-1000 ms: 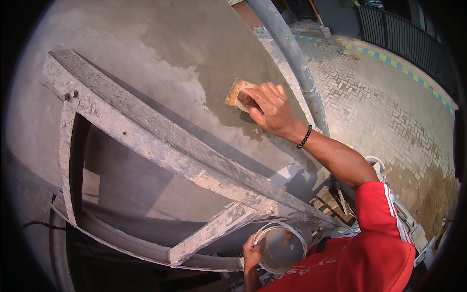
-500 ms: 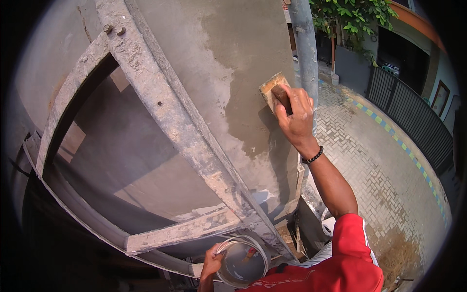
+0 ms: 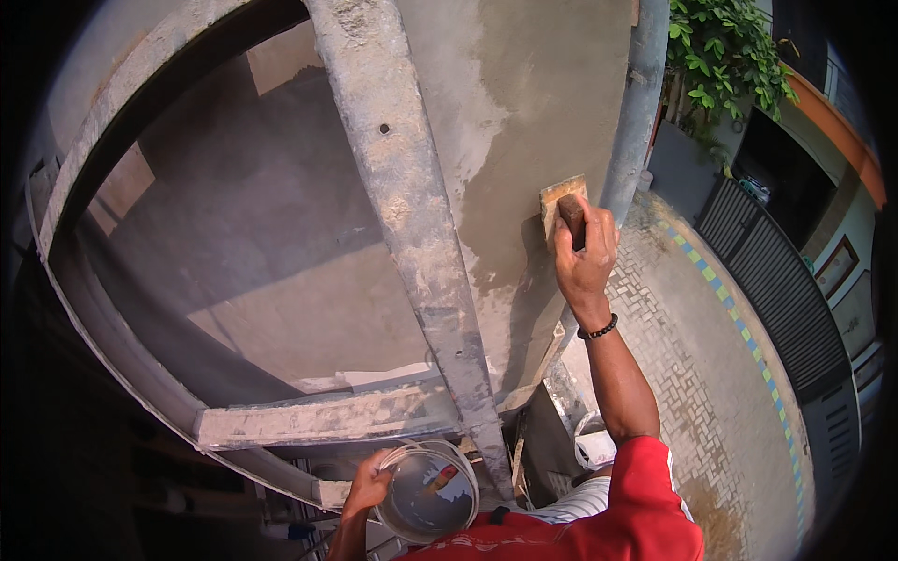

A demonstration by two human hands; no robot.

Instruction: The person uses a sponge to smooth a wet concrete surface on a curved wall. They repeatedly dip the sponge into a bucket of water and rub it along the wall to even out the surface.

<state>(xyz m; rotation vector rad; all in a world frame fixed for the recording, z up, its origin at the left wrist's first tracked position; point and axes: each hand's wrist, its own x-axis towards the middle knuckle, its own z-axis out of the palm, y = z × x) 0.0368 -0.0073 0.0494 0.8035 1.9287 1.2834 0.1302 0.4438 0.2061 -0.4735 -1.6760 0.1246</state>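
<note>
My right hand (image 3: 585, 251) grips the dark handle of a wooden plaster float (image 3: 559, 201) and presses it flat against a grey, freshly plastered wall (image 3: 533, 103). A black bead bracelet sits on that wrist. Low in the picture, my left hand (image 3: 368, 486) holds the rim of a small round bucket (image 3: 427, 493) with wet grey mix inside and a tool handle showing in it. A cement-caked wooden frame (image 3: 402, 215) stands between me and the wall.
A grey pipe (image 3: 636, 103) runs down the wall just right of the float. Far below lie patterned paving (image 3: 711, 393), a dark metal fence (image 3: 776, 280) and green leaves (image 3: 725, 56). A white bucket (image 3: 594, 449) sits below.
My right hand and the float have shifted along the wall as my view swung round; the frame now stands more upright in view. The left hand still holds the bucket.
</note>
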